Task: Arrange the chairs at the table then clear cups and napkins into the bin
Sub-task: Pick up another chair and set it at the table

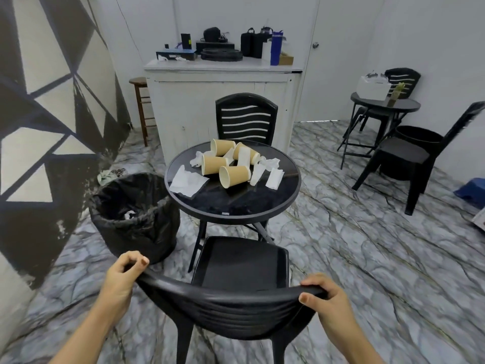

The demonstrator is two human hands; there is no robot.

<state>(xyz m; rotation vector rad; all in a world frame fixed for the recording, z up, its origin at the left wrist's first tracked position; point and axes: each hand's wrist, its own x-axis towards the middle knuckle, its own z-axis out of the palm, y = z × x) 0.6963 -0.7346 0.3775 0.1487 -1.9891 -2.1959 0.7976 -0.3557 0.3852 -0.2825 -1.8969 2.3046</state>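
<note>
We start with the near chair [236, 292], the biggest thing in front of us: it faces the round bench [233, 206], its seat front just short of the bench's rim, so it looks lined up to be pushed in. We hold it by the top rail of the backrest, one hand at each end, which gives us even steering. Our left hand [120, 277] is curled over the left corner of the rail, fingers wrapped behind and thumb on top; our right hand [322, 292] is closed over the right corner in the same way. Both are clamped on the rail and hold nothing else.

The far chair [246, 119] stands across the bench with its back toward the white cabinet [223, 101], already tucked close, so we judge that side arranged. A third chair [409, 158] sits well apart to the right, turned away (it may belong to the other small table, we cannot tell).

The bin [131, 211], lined in black plastic, stands on the floor just beside the bench's left edge, handy for dropping rubbish straight off it.

On the bench, four paper cups [233, 176] lie tipped on their sides in a cluster, with crumpled napkins [187, 182] spread among and beside them. None of it is cleared yet.
</note>
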